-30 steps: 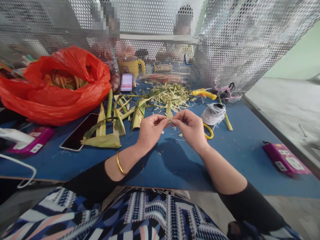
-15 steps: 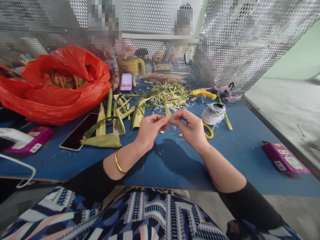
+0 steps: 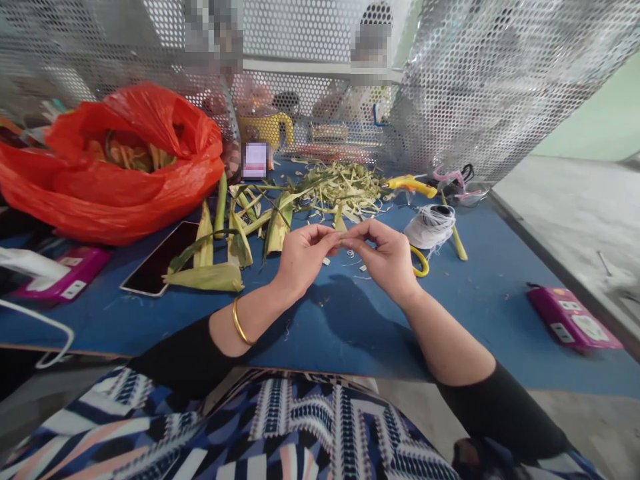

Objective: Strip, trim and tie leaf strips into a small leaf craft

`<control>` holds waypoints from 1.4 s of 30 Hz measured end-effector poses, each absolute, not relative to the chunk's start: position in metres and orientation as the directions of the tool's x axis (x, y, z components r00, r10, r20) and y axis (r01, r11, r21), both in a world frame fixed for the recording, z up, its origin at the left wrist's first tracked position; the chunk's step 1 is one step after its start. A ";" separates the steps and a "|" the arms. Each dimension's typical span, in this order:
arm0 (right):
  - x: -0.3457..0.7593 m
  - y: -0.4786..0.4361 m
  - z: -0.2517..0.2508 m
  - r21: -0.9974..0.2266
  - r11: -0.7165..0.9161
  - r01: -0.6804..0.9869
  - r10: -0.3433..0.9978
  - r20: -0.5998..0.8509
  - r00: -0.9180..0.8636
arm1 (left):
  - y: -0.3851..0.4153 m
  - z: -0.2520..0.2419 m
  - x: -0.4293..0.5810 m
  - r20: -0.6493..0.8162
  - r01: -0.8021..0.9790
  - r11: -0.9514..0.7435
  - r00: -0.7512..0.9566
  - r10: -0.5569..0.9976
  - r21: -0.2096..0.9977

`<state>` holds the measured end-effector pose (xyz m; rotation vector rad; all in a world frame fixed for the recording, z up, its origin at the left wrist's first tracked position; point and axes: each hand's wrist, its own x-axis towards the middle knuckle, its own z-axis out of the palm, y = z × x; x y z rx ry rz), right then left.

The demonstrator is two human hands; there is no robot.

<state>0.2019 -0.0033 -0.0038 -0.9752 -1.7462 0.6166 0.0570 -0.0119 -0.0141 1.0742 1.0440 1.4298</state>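
Note:
My left hand (image 3: 306,257) and my right hand (image 3: 383,257) meet over the middle of the blue table (image 3: 280,340). Thumbs and forefingers of both pinch a small pale-green piece of corn husk (image 3: 339,219), whose narrow end sticks up beyond the fingertips. Most of its lower part is hidden by my fingers. Left of my hands lie several larger corn husks (image 3: 205,279). Behind the fingertips spreads a heap of shredded husk (image 3: 345,190). A spool of white thread (image 3: 431,227) stands right of my right hand, with a yellow scissors handle (image 3: 421,261) partly showing beside it.
A red plastic bag (image 3: 115,193) with husks inside fills the back left. Near it lie a dark phone (image 3: 163,260) and a purple box (image 3: 75,273). A yellow glue gun (image 3: 410,185) and clear goggles (image 3: 465,192) sit back right; another purple box (image 3: 575,319) is far right.
Both hands keep their pinch on the husk piece, and the fingertips have drawn slightly closer together. The whole view has shifted a little.

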 end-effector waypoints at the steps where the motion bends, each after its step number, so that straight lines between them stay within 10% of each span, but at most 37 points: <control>1: 0.201 -0.003 -0.004 -0.792 0.525 0.312 0.850 0.502 -0.158 | -0.012 -0.015 0.057 0.129 -0.179 -0.144 -0.089 0.988 0.973; 10: 0.200 -0.002 -0.006 -0.850 0.451 0.273 0.892 0.435 -0.119 | -0.013 -0.021 0.056 0.272 0.037 -0.269 -0.104 0.957 0.962; 23: 0.204 -0.001 -0.005 -0.722 0.610 0.327 0.792 0.574 -0.210 | -0.013 -0.008 0.059 -0.078 -0.343 0.047 -0.076 0.994 0.938; 42: 0.195 -0.005 -0.005 -0.884 0.421 0.204 0.907 0.413 -0.082 | -0.017 -0.023 0.062 0.231 -0.038 -0.241 -0.176 0.957 0.970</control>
